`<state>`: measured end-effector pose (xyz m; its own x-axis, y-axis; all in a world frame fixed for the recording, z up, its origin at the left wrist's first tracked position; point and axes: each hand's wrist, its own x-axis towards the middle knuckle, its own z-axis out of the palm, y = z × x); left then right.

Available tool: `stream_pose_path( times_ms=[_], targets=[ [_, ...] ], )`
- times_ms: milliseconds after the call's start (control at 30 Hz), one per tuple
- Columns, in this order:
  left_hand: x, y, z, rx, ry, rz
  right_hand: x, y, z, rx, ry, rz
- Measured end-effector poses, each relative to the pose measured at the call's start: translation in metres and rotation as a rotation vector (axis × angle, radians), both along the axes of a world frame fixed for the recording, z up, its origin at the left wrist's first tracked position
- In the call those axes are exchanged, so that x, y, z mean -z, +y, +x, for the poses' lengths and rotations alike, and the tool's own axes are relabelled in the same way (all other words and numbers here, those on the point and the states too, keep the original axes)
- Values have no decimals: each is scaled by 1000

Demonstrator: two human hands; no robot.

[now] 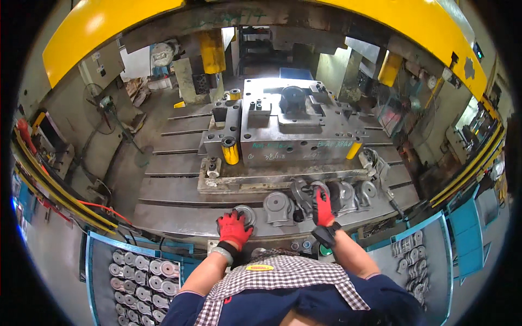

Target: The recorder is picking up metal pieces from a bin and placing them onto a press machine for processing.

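My left hand (234, 228), in a red glove with dark fingertips, grips the near left edge of a round stamped metal part (248, 213) on the front of the press bed. My right hand (323, 209), gloved the same way, has its fingers closed on the top of another stamped metal part (319, 186) in the row. Between the hands stands a similar part (278, 204) with a round face and a flared foot. More such parts (346, 194) lean together just right of my right hand, and one (368, 190) sits at the row's end.
Ahead is a heavy steel die (304, 146) with a dark round form (293, 99) on top. Yellow posts (230, 151) rise at its corners. Blue bins of stamped parts flank me, left (90, 271) and right (449, 261). A yellow press frame (109, 27) arches overhead.
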<state>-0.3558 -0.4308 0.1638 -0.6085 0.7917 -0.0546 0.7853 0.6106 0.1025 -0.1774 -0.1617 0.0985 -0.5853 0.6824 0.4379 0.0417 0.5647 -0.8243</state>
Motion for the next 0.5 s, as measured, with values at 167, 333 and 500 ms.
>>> stream_pose_path(
  times_ms=[167,333,500],
  targets=[
    [47,-13,-2,130,53,373,-82,29,13,-21,183,-172],
    [55,-16,-5,149,-28,483,-177,81,-8,-102,623,-548],
    [55,-15,-6,125,-34,468,-253,109,-78,0,139,383]
  ],
)
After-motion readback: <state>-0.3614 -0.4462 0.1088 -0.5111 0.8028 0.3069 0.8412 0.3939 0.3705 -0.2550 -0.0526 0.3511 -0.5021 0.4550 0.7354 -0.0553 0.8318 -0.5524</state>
